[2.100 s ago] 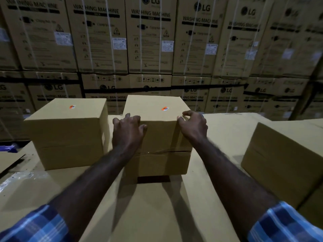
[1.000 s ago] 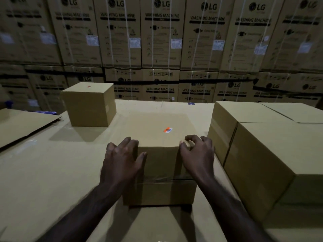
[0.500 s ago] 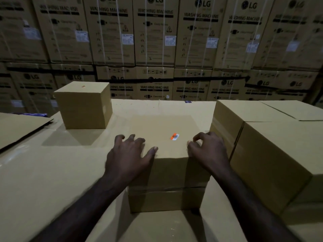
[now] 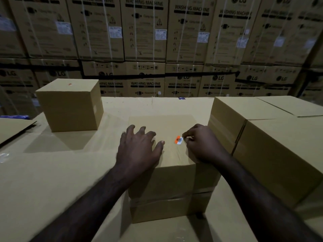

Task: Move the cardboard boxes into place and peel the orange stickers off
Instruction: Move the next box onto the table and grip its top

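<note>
Orange sticker [image 4: 178, 140] sits on top of the near cardboard box [image 4: 167, 180], mid-bench, and the right hand [image 4: 201, 144] pinches at its edge with curled fingers. Left hand [image 4: 138, 149] lies flat, fingers spread, pressing the lid. Second stickered box [image 4: 70, 105] stands back left; bigger cartons [image 4: 262, 137] crowd the right.

box [image 4: 174, 182]: matt cardboard, glossy tape | sticker [image 4: 178, 140]: orange-white paper

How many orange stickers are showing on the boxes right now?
2. One orange barcode sticker on the near plain cardboard box, at the right hand fingertips; one orange sticker atop the far-left cardboard box. Others may be hidden.
</note>
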Demonstrator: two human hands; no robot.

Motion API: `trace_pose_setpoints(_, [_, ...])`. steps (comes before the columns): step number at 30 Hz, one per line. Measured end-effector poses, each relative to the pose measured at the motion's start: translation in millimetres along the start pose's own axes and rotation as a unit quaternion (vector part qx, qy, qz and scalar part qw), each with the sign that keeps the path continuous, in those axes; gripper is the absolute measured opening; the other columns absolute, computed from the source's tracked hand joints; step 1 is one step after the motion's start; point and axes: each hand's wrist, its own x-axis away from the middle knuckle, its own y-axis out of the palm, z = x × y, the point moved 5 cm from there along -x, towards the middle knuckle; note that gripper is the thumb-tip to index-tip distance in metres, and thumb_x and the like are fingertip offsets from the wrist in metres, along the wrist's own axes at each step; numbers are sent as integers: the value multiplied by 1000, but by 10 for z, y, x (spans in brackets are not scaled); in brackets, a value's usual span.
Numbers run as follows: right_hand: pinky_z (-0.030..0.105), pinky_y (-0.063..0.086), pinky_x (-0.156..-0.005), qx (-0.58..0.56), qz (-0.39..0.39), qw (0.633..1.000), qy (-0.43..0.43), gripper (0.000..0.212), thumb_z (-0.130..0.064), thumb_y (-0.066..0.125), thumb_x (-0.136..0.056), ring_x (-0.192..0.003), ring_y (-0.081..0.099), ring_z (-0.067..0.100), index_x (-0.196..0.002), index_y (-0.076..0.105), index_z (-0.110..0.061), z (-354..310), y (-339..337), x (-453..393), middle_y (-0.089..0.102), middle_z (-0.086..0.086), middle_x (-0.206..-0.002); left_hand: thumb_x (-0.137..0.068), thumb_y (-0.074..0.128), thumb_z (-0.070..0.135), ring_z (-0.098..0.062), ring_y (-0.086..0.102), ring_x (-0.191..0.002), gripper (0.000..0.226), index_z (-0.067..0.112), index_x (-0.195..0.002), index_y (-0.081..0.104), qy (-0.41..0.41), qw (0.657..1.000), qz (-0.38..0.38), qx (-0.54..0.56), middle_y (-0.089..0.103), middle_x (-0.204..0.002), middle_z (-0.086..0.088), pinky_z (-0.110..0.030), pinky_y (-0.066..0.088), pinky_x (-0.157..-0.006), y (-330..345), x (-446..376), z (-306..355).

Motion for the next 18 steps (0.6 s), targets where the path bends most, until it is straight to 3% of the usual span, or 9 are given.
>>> trace_pose_setpoints(3, [24, 50, -78, -32, 8, 999, 8, 26, -10, 57, -92, -94, 59, 13, -111, 74, -15, 29, 25, -25, 66, 3, -113, -91, 38, 60, -29, 22, -142, 54, 31, -134, 52, -13, 1000, -5, 3, 41, -149, 0, -49, 20, -115, 33, -40, 14])
trace_pose_setpoints(7, [12, 42, -59, -96, 13, 995, 35, 19, -19, 66, -90, -78, 58, 2, -105, 76, -14, 91, 29, -80, 73, 0, -102, -92, 38, 60, -28, 22, -142, 53, 30, -135, 52, -30, 1000, -7, 1, 41, -150, 0, -50, 16, -115, 42, -81, 53])
trace_pose_setpoints(11, [33, 57, -74, -117, 31, 991, 60, 16, -24, 73, -85, -79, 64, 8, -96, 77, -14, 83, 65, -113, 74, -1, -91, -93, 38, 58, -28, 24, -141, 52, 29, -135, 52, -36, 999, -4, -2, 43, -148, 0, -51, 16, -116, 44, -116, 118])
trace_pose_setpoints(18, [44, 54, -84, -111, 50, 991, 58, 14, -21, 63, -92, -84, 64, 17, -97, 72, -13, 29, 131, -144, 71, 2, -90, -92, 39, 58, -28, 28, -140, 53, 28, -133, 53, -51, 999, -4, 4, 46, -146, 0, -52, 19, -116, 64, -131, 121])
